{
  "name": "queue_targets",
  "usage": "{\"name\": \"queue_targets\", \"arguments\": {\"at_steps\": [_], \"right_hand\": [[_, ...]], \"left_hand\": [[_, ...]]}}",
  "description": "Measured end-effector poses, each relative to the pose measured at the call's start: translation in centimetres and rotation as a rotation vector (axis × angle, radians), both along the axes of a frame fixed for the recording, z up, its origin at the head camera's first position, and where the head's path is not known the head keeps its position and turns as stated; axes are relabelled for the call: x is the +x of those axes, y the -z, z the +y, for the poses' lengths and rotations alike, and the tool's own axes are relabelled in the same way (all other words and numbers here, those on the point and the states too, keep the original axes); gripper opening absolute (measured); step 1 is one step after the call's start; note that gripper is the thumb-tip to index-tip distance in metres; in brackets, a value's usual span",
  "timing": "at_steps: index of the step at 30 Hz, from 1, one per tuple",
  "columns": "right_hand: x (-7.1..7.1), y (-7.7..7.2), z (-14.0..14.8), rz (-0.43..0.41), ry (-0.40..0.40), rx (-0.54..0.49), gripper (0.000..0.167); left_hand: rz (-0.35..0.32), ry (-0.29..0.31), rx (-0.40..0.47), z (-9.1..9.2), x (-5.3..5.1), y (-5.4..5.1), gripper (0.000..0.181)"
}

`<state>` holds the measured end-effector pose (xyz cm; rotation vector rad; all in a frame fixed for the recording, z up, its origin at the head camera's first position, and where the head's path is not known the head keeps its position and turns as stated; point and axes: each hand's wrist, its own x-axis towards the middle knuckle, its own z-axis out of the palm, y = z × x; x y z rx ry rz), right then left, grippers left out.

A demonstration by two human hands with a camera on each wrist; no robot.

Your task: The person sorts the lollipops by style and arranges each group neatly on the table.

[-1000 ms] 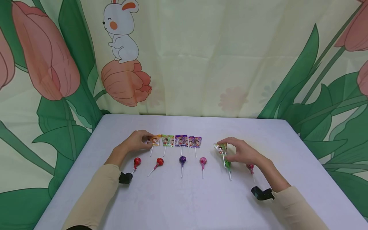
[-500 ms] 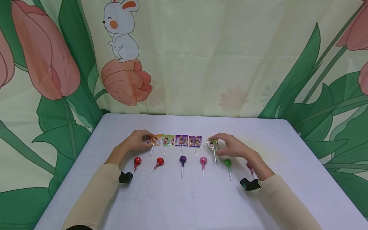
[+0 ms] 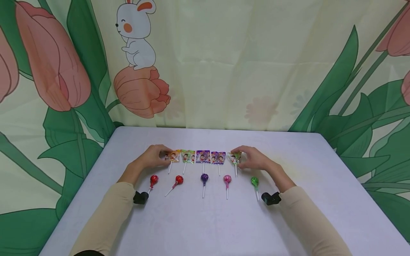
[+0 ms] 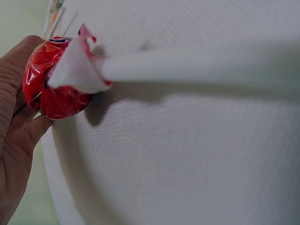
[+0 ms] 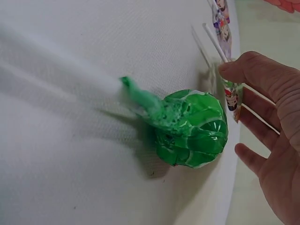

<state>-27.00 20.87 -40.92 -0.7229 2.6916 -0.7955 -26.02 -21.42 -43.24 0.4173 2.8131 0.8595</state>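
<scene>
In the head view, flat-wrapped lollipops lie in a back row. My left hand [image 3: 155,156] grips the left edge of an orange-wrapped lollipop [image 3: 174,155]. My right hand [image 3: 254,157] pinches a green-and-clear-wrapped lollipop [image 3: 235,157] between thumb and fingers at the row's right end, its stick pointing toward me. Between them lie a green-wrapped lollipop [image 3: 187,155] and two purple ones [image 3: 203,156]. In the left wrist view a red round lollipop [image 4: 56,79] hides the left fingertips. A green round lollipop [image 5: 192,126] is close to the camera in the right wrist view.
A front row of round lollipops lies nearer me: two red ones [image 3: 178,180], a purple one [image 3: 204,179], a pink one [image 3: 227,180] and the green one. Black wrist cameras [image 3: 271,198] hang low over the white table [image 3: 198,227]. A printed curtain [image 3: 217,71] stands behind.
My right hand has moved left with the green-and-clear-wrapped lollipop, bringing it beside the purple ones. The right arm now hides the far-right pink round lollipop. The left hand has stayed put.
</scene>
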Motion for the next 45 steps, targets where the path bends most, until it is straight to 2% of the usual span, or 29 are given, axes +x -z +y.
{"name": "queue_targets", "arguments": {"at_steps": [12, 23, 37, 45], "right_hand": [[-0.7, 0.4, -0.4, -0.048, 0.034, 0.018, 0.055], [-0.3, 0.3, -0.1, -0.019, 0.016, -0.003, 0.056], [1.9, 0.2, 0.7, 0.028, 0.063, -0.061, 0.057], [3.6, -0.1, 0.8, 0.059, 0.039, -0.115, 0.057]], "left_hand": [[0.002, 0.000, 0.003, 0.1, 0.0, 0.0, 0.050], [0.022, 0.013, -0.004, 0.0, 0.0, 0.0, 0.051], [0.011, 0.016, -0.017, 0.1, 0.3, -0.2, 0.053], [-0.004, 0.016, -0.004, 0.1, 0.5, -0.1, 0.055]]}}
